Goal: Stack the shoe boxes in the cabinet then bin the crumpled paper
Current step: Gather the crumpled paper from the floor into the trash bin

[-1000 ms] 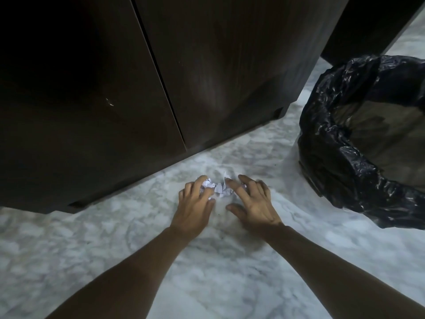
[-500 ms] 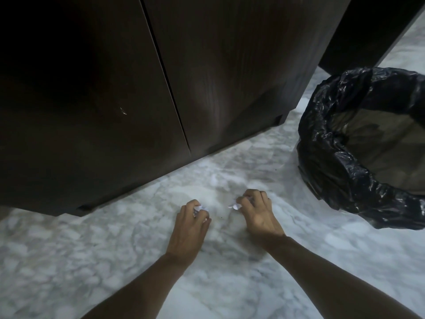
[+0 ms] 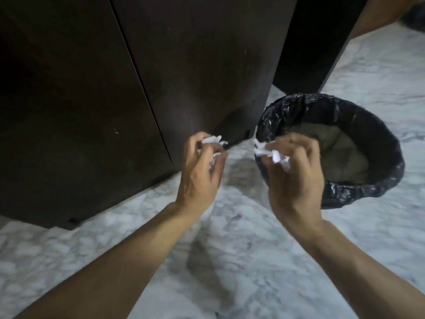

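My left hand holds a wad of white crumpled paper in its curled fingers, raised above the marble floor in front of the cabinet. My right hand grips a second wad of crumpled paper, just over the near-left rim of the bin. The bin is round and lined with a black plastic bag. The dark wooden cabinet has both doors closed, so no shoe boxes show.
White and grey marble floor spreads under my arms. A second dark furniture panel stands behind the bin. A brown surface and something black show at the top right corner.
Both hands picked the paper off the floor and lifted it, each with its own wad. They moved apart and to the right, the right hand reaching the bin's rim.
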